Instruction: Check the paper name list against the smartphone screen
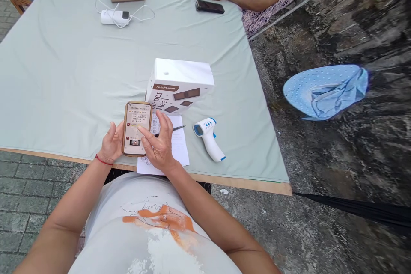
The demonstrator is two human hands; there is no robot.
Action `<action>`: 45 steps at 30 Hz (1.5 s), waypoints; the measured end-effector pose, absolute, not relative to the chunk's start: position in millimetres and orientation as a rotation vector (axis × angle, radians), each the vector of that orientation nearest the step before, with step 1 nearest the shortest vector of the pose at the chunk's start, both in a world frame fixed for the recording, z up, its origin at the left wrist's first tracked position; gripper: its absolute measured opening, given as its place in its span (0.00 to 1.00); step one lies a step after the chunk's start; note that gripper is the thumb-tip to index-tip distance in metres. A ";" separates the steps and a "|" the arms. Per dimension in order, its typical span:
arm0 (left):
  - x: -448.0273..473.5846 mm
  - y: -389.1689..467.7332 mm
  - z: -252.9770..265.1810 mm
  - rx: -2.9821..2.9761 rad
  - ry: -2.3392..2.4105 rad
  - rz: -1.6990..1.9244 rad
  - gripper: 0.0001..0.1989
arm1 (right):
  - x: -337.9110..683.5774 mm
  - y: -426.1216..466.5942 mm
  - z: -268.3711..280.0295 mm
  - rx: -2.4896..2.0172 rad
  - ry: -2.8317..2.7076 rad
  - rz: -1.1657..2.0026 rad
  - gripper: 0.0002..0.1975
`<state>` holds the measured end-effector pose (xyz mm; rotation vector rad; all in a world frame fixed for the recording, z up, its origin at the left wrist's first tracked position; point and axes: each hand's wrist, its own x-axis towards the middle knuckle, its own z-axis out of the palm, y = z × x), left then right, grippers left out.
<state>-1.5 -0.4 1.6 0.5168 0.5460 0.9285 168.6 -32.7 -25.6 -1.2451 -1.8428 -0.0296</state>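
Holding the phone (132,132) by the table's edge (237,180), your left hand (111,140) likely steadies it for your bent right hand (159,149); I can't tell if that one grips the pen (179,127).

Wht thermom. gun (210,141) on tblcloth (64,77); blue hat (324,90) to R.

The left hand (111,143) is half curled, palm turned inward, thumb (111,130) raised, with the right hand (160,145) near it, index finger (146,133) pointing leftward, and both forearms (192,190) slant outward behind the hands.
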 end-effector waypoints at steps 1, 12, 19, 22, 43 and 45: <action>-1.7 -0.5 1.6 0.519 0.548 0.928 0.37 | 171.3 -35.2 -24.6 -1.228 -1.832 -0.030 0.20; -0.8 -0.3 5.3 0.474 0.568 0.941 0.39 | 188.2 -67.4 -22.8 -1.215 -1.829 -0.004 0.20; -0.4 0.1 5.6 0.448 0.553 0.948 0.38 | 192.6 -72.2 -29.9 -1.233 -1.814 0.038 0.20; -0.3 -0.1 5.9 0.459 0.551 0.945 0.39 | 192.9 -72.4 -30.8 -1.227 -1.815 0.044 0.20; 0.0 -0.5 8.2 0.426 0.583 0.932 0.37 | 164.2 -29.4 -25.0 -1.186 -2.117 -0.012 0.18; 0.1 -0.2 7.3 0.417 0.582 0.937 0.37 | 163.7 -29.6 -24.7 -1.207 -2.129 -0.018 0.15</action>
